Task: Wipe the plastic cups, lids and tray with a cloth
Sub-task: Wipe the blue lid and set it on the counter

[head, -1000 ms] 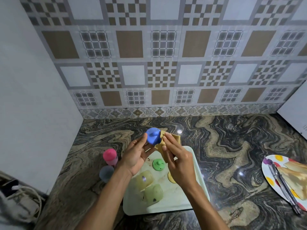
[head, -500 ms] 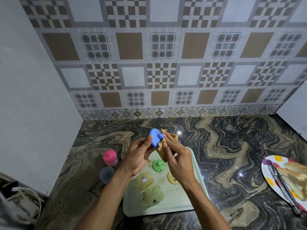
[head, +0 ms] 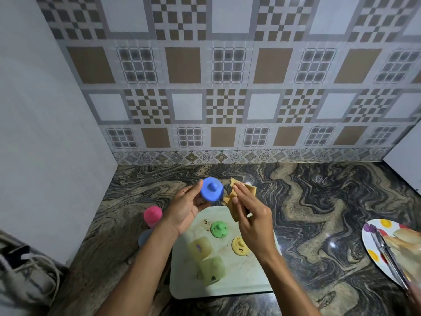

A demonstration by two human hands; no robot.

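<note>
My left hand (head: 185, 207) holds a blue lid (head: 211, 189) by its rim above the far end of the pale tray (head: 241, 283), knob facing me. My right hand (head: 251, 215) grips a crumpled tan cloth (head: 237, 197) just right of the lid. On the tray lie a green lid (head: 219, 229), a yellow lid (head: 239, 245), a yellowish cup (head: 200, 246) and a greenish cup (head: 211, 270), both tipped over. A cup with a pink lid (head: 152, 215) and a bluish cup (head: 144, 237) stand left of the tray.
The marble counter (head: 319, 201) ends at a tiled wall behind and a white wall on the left. A spotted plate (head: 373, 252) with tongs and food sits at the right edge. A shoe and cables lie at lower left.
The blue lid has turned in my left hand so that its knob faces me. The cloth in my right hand has come off the lid and sits beside it.
</note>
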